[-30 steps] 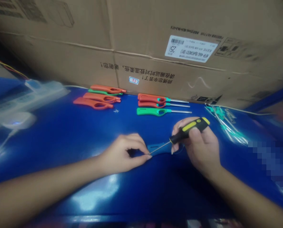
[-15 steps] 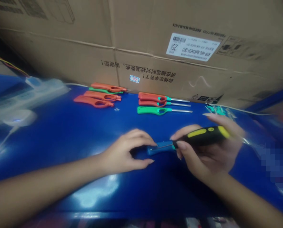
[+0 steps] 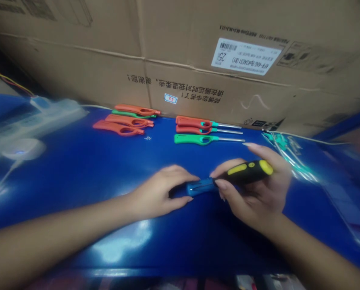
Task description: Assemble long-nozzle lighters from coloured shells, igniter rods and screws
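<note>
My right hand (image 3: pixel 258 189) is closed round a black and yellow screwdriver (image 3: pixel 246 172), its shaft lying along a blue lighter handle (image 3: pixel 201 187). The fingertips of that hand also touch the handle's right end. My left hand (image 3: pixel 164 189) curves round the handle's left end, thumb below and fingers above, with its fingertips at the handle's edges. Where the screwdriver's tip meets the handle is too small to make out.
Orange and green casings (image 3: pixel 119 128) lie at the back left, beside small metal bits (image 3: pixel 148 138). Three lighters with metal rods (image 3: pixel 194 139) lie at the back centre. Teal parts and rods (image 3: pixel 284 147) are at the right. A cardboard box (image 3: pixel 180 48) stands behind; a power strip (image 3: pixel 53 121) is left.
My right hand has moved left with the screwdriver, nearer my left hand. The thumb and fingers of my left hand have closed in on the blue handle.
</note>
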Demonstrator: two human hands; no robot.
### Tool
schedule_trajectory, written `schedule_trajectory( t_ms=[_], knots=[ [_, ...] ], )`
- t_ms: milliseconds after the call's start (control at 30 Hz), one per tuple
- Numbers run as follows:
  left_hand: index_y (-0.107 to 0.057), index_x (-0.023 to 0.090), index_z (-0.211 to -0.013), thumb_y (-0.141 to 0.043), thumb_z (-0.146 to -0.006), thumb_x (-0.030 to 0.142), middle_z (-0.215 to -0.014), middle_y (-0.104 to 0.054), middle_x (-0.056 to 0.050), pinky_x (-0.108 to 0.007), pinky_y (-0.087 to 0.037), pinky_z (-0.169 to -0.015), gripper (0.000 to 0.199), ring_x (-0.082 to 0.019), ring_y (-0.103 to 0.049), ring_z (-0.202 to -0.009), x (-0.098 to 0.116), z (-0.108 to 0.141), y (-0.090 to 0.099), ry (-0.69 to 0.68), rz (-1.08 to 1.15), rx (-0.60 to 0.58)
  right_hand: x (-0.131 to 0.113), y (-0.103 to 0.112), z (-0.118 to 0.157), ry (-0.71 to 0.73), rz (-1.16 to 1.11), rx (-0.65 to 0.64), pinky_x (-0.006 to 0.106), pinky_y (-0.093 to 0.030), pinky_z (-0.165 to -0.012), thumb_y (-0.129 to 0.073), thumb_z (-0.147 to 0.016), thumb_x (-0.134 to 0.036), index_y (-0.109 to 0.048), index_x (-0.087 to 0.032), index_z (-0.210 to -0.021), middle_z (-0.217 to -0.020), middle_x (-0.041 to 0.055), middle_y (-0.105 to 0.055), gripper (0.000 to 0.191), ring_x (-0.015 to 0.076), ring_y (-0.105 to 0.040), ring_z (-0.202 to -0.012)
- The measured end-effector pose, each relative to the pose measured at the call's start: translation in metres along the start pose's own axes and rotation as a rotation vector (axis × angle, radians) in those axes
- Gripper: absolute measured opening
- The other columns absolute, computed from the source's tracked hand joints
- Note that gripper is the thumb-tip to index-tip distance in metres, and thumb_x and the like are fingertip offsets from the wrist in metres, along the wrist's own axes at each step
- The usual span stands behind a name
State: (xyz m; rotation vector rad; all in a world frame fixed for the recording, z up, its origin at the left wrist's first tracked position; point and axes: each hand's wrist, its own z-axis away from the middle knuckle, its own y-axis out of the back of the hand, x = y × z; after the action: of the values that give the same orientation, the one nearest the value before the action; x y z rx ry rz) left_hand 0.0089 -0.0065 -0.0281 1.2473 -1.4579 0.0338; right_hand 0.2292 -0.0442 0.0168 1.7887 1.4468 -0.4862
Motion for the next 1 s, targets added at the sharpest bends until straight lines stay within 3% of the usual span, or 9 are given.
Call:
schedule_trajectory(
  t_ms=[300, 500, 833, 1000],
  knots=[
    [-0.064, 0.022, -0.126, -0.069, -0.091, 0.027, -0.118, -0.071, -0.007, -0.038, -0.049, -0.098, 0.036, -0.023, -0.062, -0.11, -0.0001, -0.001, 0.0012, 0.03, -0.018, -0.06, 0.0005, -0.0002, -0.0034, 0.064, 0.022, -0.009, 0.032, -0.06, -0.058, -0.074, -0.082, -0.008, -0.04, -0.033, -0.143, -0.088, 0.0003, -0.071, 0.074, 0.0158, -0.068, -0.063],
    [-0.064, 0.023, -0.127, -0.07, -0.091, 0.027, -0.118, -0.071, -0.006, -0.038, -0.049, -0.098, 0.036, -0.023, -0.062, -0.11, -0.0005, -0.0008, 0.001, 0.033, -0.021, -0.069, 0.0024, -0.0008, -0.0033, 0.174, 0.06, -0.037, 0.035, -0.063, -0.066, -0.075, -0.081, -0.005, -0.038, -0.04, -0.145, -0.099, 0.0015, -0.074, 0.081, 0.0179, -0.072, -0.074],
    [-0.063, 0.023, -0.129, -0.07, -0.09, 0.027, -0.117, -0.071, -0.006, -0.037, -0.049, -0.098, 0.04, -0.022, -0.062, -0.109, -0.0007, -0.0011, 0.0009, 0.037, -0.014, -0.064, -0.0013, 0.0008, -0.0059, 0.237, 0.092, -0.036, 0.033, -0.064, -0.066, -0.075, -0.08, -0.003, -0.044, -0.034, -0.143, -0.097, 0.0021, -0.074, 0.077, 0.0186, -0.074, -0.077],
    [-0.063, 0.022, -0.128, -0.071, -0.09, 0.027, -0.118, -0.071, -0.005, -0.037, -0.048, -0.099, 0.039, -0.021, -0.061, -0.11, 0.0001, -0.0021, 0.0016, 0.048, -0.017, -0.075, 0.0023, 0.0017, -0.0081, 0.348, 0.136, -0.071, 0.029, -0.063, -0.063, -0.072, -0.082, -0.003, -0.041, -0.027, -0.146, -0.097, 0.0043, -0.074, 0.074, 0.0165, -0.073, -0.074]
  ],
)
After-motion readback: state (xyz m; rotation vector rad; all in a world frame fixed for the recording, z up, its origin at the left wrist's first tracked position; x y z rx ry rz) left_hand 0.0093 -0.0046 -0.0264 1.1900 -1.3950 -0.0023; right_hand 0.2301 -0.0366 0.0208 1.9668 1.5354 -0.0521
